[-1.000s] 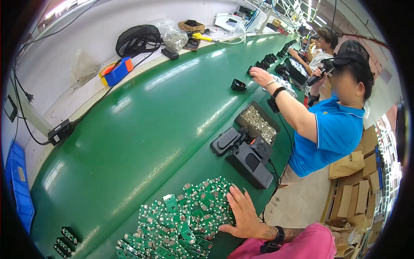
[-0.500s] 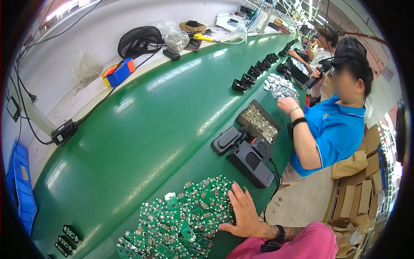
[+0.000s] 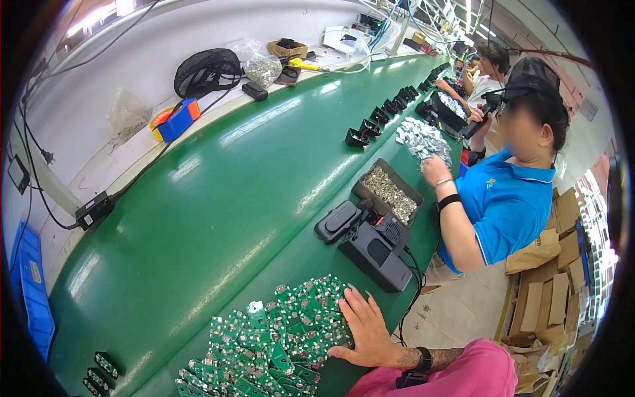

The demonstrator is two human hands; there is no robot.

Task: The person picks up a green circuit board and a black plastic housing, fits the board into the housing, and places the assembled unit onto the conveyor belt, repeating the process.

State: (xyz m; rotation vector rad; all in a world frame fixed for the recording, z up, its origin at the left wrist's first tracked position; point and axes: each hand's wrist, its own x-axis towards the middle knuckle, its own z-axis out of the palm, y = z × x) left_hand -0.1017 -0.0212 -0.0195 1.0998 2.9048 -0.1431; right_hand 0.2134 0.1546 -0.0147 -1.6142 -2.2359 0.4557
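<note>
The right hand (image 3: 366, 329) lies flat, fingers (image 3: 354, 298) spread wide, palm down on the edge of a loose heap of small green circuit boards (image 3: 278, 337), gripping nothing; the left hand is out of view. The boards are thin, flat and rectangular, dotted with silvery parts, heaped on the smooth, glossy green table (image 3: 218, 212) at its near edge. Just beyond the hand sit matte black plastic housings (image 3: 374, 255), boxy with rounded corners, and a shallow dark tray of small metallic pieces (image 3: 387, 192). A co-worker in a blue shirt (image 3: 506, 205) handles shiny foil packets (image 3: 423, 139). Brown cardboard boxes (image 3: 549, 301) are stacked at the right.
</note>
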